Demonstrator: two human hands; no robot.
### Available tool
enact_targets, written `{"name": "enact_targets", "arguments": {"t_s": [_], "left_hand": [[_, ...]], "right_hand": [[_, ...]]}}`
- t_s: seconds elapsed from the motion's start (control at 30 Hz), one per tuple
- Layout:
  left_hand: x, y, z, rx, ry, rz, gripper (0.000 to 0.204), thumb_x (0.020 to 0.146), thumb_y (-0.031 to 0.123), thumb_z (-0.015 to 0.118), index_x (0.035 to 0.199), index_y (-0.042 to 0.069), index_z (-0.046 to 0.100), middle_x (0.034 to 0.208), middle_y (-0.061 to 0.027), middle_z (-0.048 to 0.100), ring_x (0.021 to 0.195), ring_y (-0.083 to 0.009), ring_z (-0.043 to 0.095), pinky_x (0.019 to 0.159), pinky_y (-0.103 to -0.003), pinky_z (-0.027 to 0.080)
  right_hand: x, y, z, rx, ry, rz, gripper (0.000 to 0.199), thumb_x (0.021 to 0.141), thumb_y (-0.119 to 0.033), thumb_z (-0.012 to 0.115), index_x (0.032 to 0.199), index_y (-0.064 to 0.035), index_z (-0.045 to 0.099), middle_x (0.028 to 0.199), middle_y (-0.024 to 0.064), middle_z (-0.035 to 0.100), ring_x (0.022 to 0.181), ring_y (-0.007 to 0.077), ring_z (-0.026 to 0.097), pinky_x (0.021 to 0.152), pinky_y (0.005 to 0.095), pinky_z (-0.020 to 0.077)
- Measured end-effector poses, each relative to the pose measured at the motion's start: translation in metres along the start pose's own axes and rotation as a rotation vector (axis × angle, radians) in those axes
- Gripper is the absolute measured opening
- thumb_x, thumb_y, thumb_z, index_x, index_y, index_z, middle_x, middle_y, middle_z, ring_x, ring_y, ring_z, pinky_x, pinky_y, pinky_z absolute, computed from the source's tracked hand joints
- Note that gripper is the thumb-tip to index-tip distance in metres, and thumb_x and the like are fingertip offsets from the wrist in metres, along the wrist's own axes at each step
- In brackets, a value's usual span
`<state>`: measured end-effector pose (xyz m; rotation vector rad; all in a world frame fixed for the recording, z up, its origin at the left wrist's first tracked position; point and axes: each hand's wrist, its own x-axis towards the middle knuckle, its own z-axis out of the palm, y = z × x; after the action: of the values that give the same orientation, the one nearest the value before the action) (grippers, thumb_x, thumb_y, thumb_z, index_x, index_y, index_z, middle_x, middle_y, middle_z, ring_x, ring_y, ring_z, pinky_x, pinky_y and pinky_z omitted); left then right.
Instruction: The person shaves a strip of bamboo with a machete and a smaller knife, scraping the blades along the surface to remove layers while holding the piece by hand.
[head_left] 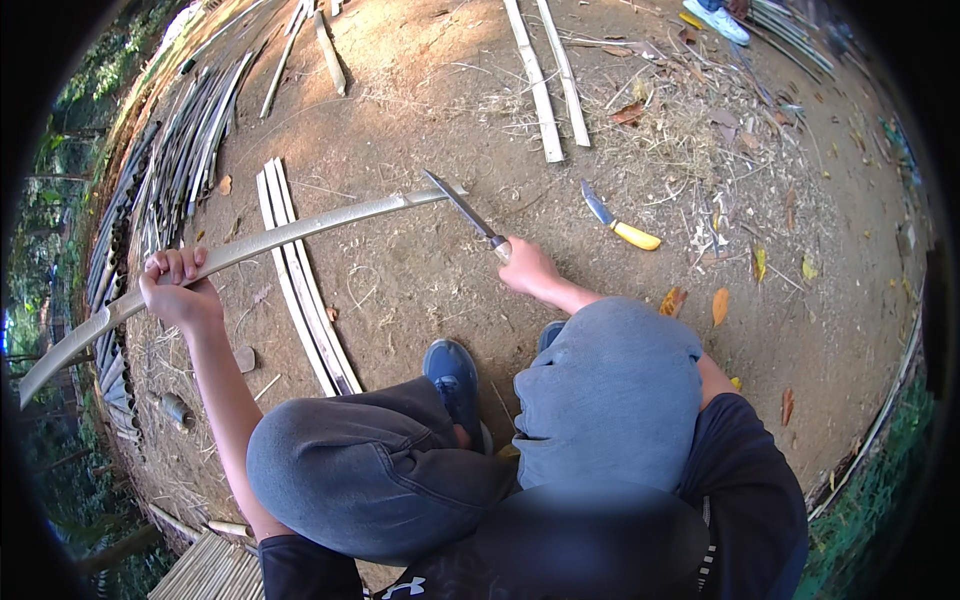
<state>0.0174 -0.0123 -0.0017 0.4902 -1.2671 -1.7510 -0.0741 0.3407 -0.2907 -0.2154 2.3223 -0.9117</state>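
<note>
My left hand (182, 290) is closed round a long, pale split-bamboo strip (300, 229), its fingers curled over the upper edge. The strip runs from the far left of the view across to the middle. In my right hand (527, 268) is a knife (462, 210) with a dark narrow blade, gripped by its short handle. The blade lies across the right end of the strip; whether it touches or cuts in, I cannot tell. To the right, a second knife (620, 222) with a yellow handle and a curved blade lies on the dirt.
Several split bamboo strips (299, 283) lie on the ground between my feet and left hand. Two more strips (541, 82) lie ahead. A pile of thin poles (190, 150) is at the left. Shavings (690, 160) and leaves litter the right. Another person's shoe (718, 20) shows at the far right.
</note>
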Motion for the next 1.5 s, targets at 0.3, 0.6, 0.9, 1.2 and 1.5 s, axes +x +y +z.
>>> {"name": "enact_targets", "arguments": {"t_s": [0.3, 0.6, 0.9, 1.2, 1.5], "left_hand": [[0.0, 0.001, -0.005, 0.022, -0.028, 0.003, 0.02, 0.092, 0.019, 0.034, 0.075, 0.011, 0.039, 0.059, -0.0004, 0.027, 0.054, -0.0145, 0.027, 0.061, -0.035, 0.034], [-0.008, 0.006, 0.004, -0.001, -0.095, 0.046, 0.019, 0.091, 0.02, 0.034, 0.075, 0.012, 0.039, 0.057, 0.0002, 0.025, 0.052, -0.0135, 0.025, 0.058, -0.033, 0.032], [-0.012, 0.004, 0.013, -0.035, -0.195, 0.075, 0.036, 0.097, 0.042, 0.048, 0.079, 0.012, 0.04, 0.061, 0.0016, 0.027, 0.055, -0.0113, 0.027, 0.062, -0.032, 0.034], [0.009, -0.014, -0.016, 0.08, -0.343, 0.238, 0.095, 0.056, 0.099, 0.046, 0.091, 0.01, 0.043, 0.071, -0.0021, 0.042, 0.066, -0.0164, 0.043, 0.075, -0.036, 0.041], [-0.002, 0.003, 0.002, 0.036, -0.245, 0.08, 0.09, 0.071, 0.098, 0.026, 0.088, 0.01, 0.038, 0.08, -0.0062, 0.043, 0.072, -0.0219, 0.044, 0.082, -0.043, 0.041]], "right_hand": [[0.014, 0.028, -0.011, 0.144, 0.084, 0.143, 0.019, 0.077, -0.013, 0.061, 0.093, -0.0035, 0.063, 0.085, 0.0173, 0.069, 0.083, 0.0324, 0.069, 0.073, 0.0438, 0.051], [0.017, 0.025, -0.019, 0.535, 0.04, 0.067, 0.013, 0.079, -0.006, 0.063, 0.091, -0.0028, 0.059, 0.066, 0.0064, 0.06, 0.05, 0.015, 0.058, 0.044, 0.0321, 0.0459], [0.015, 0.004, -0.026, 0.528, -0.044, 0.005, 0.014, 0.077, -0.008, 0.064, 0.084, -0.0027, 0.054, 0.063, 0.0054, 0.057, 0.049, 0.0162, 0.058, 0.043, 0.0335, 0.0466], [0.002, -0.006, -0.029, 0.504, -0.074, 0.014, 0.014, 0.079, -0.008, 0.064, 0.085, -0.0023, 0.054, 0.066, 0.0052, 0.057, 0.049, 0.0153, 0.057, 0.043, 0.0321, 0.0452], [0.003, 0.008, -0.025, 0.535, -0.069, 0.054, 0.013, 0.079, -0.006, 0.063, 0.088, -0.0021, 0.054, 0.065, 0.0045, 0.056, 0.049, 0.0139, 0.056, 0.042, 0.0316, 0.0443]]}}
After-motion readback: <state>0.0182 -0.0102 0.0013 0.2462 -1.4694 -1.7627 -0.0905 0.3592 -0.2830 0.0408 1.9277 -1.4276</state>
